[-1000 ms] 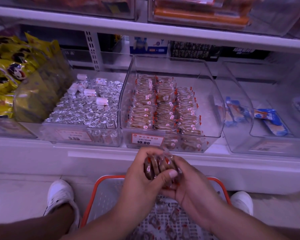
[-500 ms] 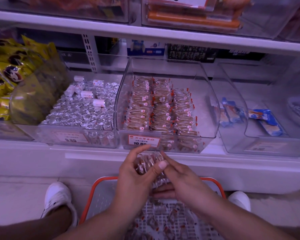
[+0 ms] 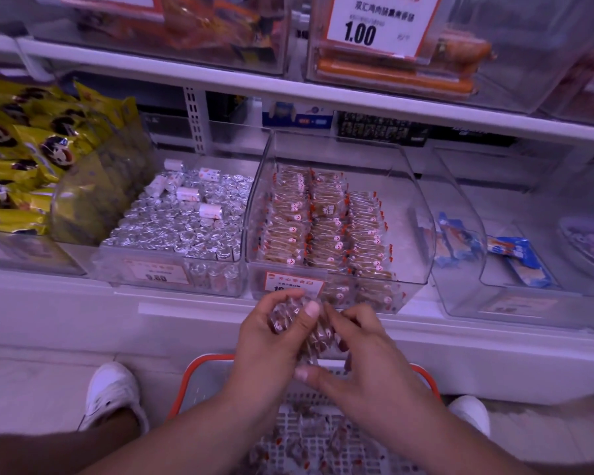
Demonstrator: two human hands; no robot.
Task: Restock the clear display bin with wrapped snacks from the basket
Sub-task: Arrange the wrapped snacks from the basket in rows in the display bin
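Note:
A bundle of clear-wrapped brown snacks [image 3: 314, 332] sits between both my hands, just below the front of the clear display bin [image 3: 414, 214]. My left hand [image 3: 268, 341] grips the bundle from the left with its thumb over the top. From the right, my right hand [image 3: 364, 351] curls its fingers round the same bundle. The bin holds three neat rows of the same wrapped snacks [image 3: 323, 224]; its right side is bare. Below my arms stands the orange-rimmed basket [image 3: 192, 382] with more loose snacks [image 3: 309, 443] inside.
A bin of silver foil candies [image 3: 182, 228] stands left of the display bin, with yellow bags [image 3: 31, 156] further left. A clear bin with blue packets [image 3: 515, 258] is on the right. An upper shelf [image 3: 288, 87] overhangs. My white shoes [image 3: 112, 392] flank the basket.
Both hands have risen with the snack bundle from above the basket toward the bin's front. My right fingers have shifted round the bundle.

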